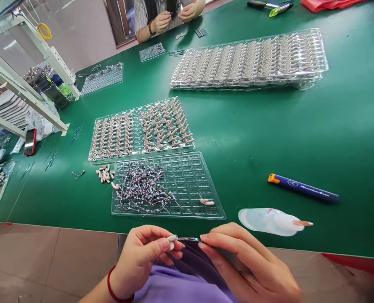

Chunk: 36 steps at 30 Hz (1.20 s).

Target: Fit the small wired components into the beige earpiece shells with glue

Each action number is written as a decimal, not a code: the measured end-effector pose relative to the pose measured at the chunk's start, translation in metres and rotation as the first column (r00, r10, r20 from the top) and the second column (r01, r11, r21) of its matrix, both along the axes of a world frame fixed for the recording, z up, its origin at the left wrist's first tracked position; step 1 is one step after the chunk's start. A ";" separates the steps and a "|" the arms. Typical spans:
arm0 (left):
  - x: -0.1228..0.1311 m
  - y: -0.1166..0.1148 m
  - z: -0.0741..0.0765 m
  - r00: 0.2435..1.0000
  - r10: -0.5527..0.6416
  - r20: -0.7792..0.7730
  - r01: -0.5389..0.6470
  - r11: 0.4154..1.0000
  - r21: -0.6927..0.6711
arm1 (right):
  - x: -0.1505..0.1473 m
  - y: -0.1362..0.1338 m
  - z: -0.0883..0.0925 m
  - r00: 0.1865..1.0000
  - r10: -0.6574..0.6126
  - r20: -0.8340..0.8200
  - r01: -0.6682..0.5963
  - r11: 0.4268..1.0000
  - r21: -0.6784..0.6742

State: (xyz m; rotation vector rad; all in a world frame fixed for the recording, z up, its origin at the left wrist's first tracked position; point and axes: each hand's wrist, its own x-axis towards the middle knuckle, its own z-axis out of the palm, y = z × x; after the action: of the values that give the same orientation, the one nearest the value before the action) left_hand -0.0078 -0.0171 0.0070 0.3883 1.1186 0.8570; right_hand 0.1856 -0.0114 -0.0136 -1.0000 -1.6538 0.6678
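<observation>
At the table's front edge, my left hand (149,252) pinches a small pale tube-shaped piece (172,239) between thumb and fingers. Thin wires (188,239) run from that piece to my right hand (237,256), whose thumb and index finger are closed on their far end. Just beyond the hands lies a clear tray (193,172) with a heap of small wired parts (145,185) on its left side. One pale piece (207,202) with a wire rests in its right corner. Several loose pale pieces (104,174) lie left of the tray.
Behind is a tray of pale pieces (111,136); stacked filled trays (246,61) stand farther back. A blue cutter (303,188) and a white bottle (270,221) lie right. A white frame (37,63) and red phone (30,142) are left. A person's hands (174,17) show across the table.
</observation>
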 end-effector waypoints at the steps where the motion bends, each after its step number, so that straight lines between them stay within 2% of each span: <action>1: 0.000 0.000 0.000 1.000 -0.001 0.002 0.001 1.000 0.000 | 0.000 0.000 0.000 1.000 0.000 0.002 0.000 1.000 0.001; 11: 0.002 0.001 0.001 1.000 -0.010 -0.011 0.010 1.000 0.008 | -0.001 0.001 0.000 1.000 -0.010 -0.011 0.010 1.000 0.002; 23: 0.005 0.000 0.000 1.000 -0.029 0.007 0.029 1.000 -0.009 | -0.002 0.002 0.002 0.998 0.049 0.049 -0.053 0.994 0.097; 27: 0.006 0.000 0.001 0.998 -0.045 0.040 0.046 0.998 -0.044 | -0.003 0.004 0.000 0.993 0.114 0.022 -0.115 0.991 0.062; 36: 0.007 -0.001 -0.005 0.990 -0.078 0.122 0.087 0.994 -0.067 | -0.004 0.001 -0.009 0.979 0.185 -0.081 -0.195 0.972 -0.133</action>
State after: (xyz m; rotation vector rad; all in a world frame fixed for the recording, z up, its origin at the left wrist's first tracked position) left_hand -0.0004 -0.0183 0.0025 0.3169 1.0135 0.7551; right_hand 0.1813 -0.0108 -0.0230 -0.9134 -1.6735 0.9479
